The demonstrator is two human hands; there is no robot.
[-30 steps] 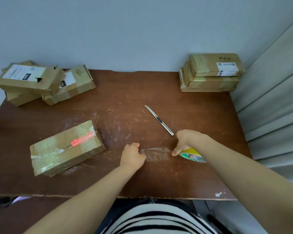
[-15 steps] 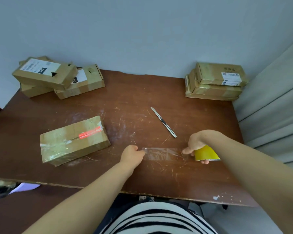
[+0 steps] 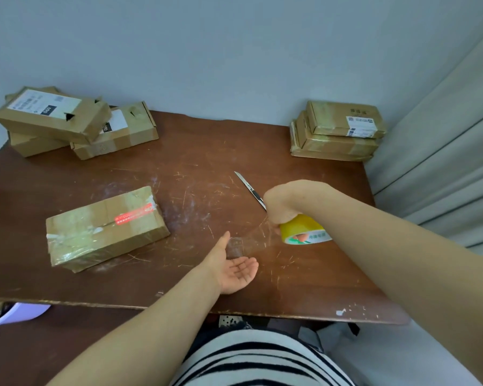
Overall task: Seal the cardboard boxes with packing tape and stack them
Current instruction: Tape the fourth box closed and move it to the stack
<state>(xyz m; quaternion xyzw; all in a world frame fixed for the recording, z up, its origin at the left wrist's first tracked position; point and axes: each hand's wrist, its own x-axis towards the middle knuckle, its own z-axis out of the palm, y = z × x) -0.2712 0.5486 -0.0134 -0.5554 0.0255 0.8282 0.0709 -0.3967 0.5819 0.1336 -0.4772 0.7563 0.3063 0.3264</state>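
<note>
Nearest to us, past our striped top (image 3: 262, 358), our left hand (image 3: 236, 270) lies palm up just above the counter (image 3: 207, 151). Its fingers are loose and nearly straight and grip nothing. The free end of a clear strip of tape (image 3: 251, 238) seems stuck against its thumb side, though we cannot tell how firmly. The strip runs slack to the yellow tape roll (image 3: 304, 231), which our right hand (image 3: 285, 203) clasps from above with its fingers curled round it.

To the left, well apart from both hands, one box (image 3: 103, 227) lies flat on the counter. Glossy tape already covers much of it and a red label crosses its seam, so we judge it partly or fully sealed but not stacked. A knife (image 3: 248, 188) lies just behind the right hand, its near end hidden by it.

At the far right corner, a stack of boxes (image 3: 338, 129) sits by the curtain (image 3: 444, 149). These look taped and finished. At the far left, a pile of boxes (image 3: 67, 123) leans unevenly, with small tears showing. We judge these are waiting for tape, so the job is well short of done and the strip in hand has yet to be cut
</note>
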